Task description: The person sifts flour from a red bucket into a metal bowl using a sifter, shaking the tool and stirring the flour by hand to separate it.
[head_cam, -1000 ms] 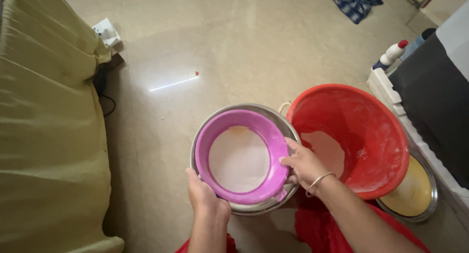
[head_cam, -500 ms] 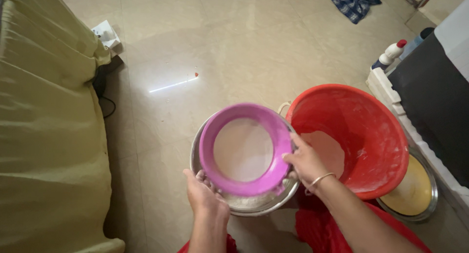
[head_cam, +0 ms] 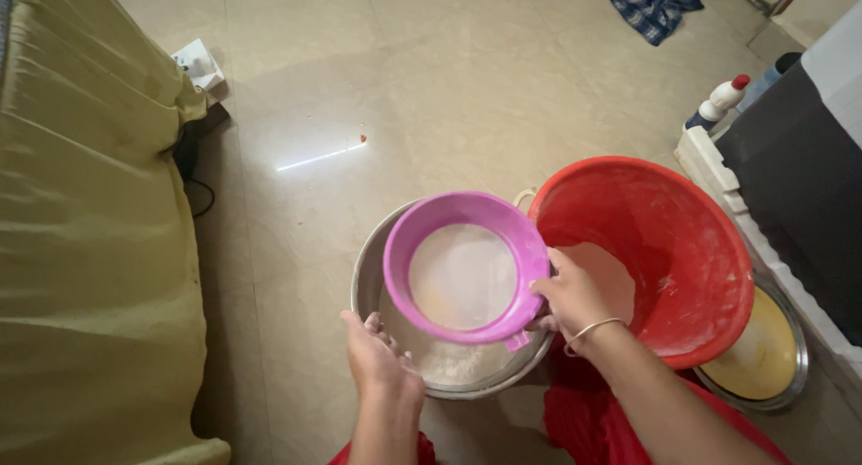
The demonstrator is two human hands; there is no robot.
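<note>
Two hands: both bare, set apart on opposite sides of a round sieve, above a steel basin.
Right hand (head_cam: 567, 296): fingers closed on the right rim of the purple sieve (head_cam: 465, 267), a thin bangle at the wrist.
Left hand (head_cam: 375, 357): open and loose, fingers spread, at the near-left rim of the steel basin (head_cam: 370, 281); whether it presses on the rim or only hovers by it I cannot tell. It is clear of the sieve.
Sieve: tilted, held over the basin, its mesh pale with white flour.
Basin: on the floor between the hands, white flour (head_cam: 453, 364) heaped in its bottom under the sieve.
Red tub (head_cam: 682, 241): just beyond the right hand, touching the basin's far-right edge, flour dusting its inside.
Steel plate (head_cam: 763, 357): right of the right forearm, partly under the red tub.
Olive cloth (head_cam: 90, 250): well left of the left hand.
Checked cloth (head_cam: 654, 3): on the floor, far ahead of the right hand.
</note>
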